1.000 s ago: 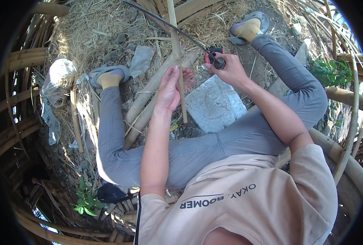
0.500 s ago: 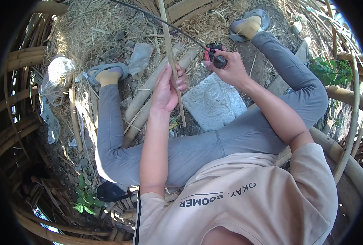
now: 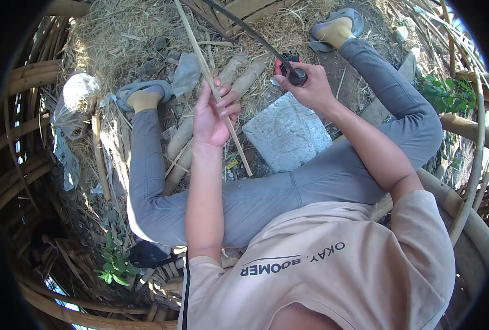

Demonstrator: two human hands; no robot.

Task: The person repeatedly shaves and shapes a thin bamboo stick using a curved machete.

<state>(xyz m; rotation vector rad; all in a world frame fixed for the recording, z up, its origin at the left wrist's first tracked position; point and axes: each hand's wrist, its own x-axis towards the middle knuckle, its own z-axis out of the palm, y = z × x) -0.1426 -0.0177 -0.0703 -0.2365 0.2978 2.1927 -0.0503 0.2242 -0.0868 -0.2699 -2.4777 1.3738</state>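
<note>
My left hand (image 3: pixel 216 115), palm up, has its fingers loosely curled round a thin split bamboo strip (image 3: pixel 199 55). The strip slants from the top of the view down to just above my lap. In my right hand (image 3: pixel 313 88) is the dark handle of a long-bladed knife (image 3: pixel 250 34), its blade reaching up and left, apart from the strip. Beside the handle lies a red and black object (image 3: pixel 282 66), partly hidden, whose kind I cannot make out. A pale square stone block (image 3: pixel 288 135) sits on the ground between my legs.
Bamboo poles (image 3: pixel 228 71) lie on the straw-strewn ground left of the block. Clear plastic (image 3: pixel 186 74) and a plastic bag (image 3: pixel 81 91) lie farther left. Curved bamboo framing (image 3: pixel 478 137) surrounds me, with green plants (image 3: pixel 448 96) at right.
The bamboo strip has tilted, its upper end swinging left. My left hand has shifted slightly left with its fingers looser. The knife blade has turned, showing its broad side more.
</note>
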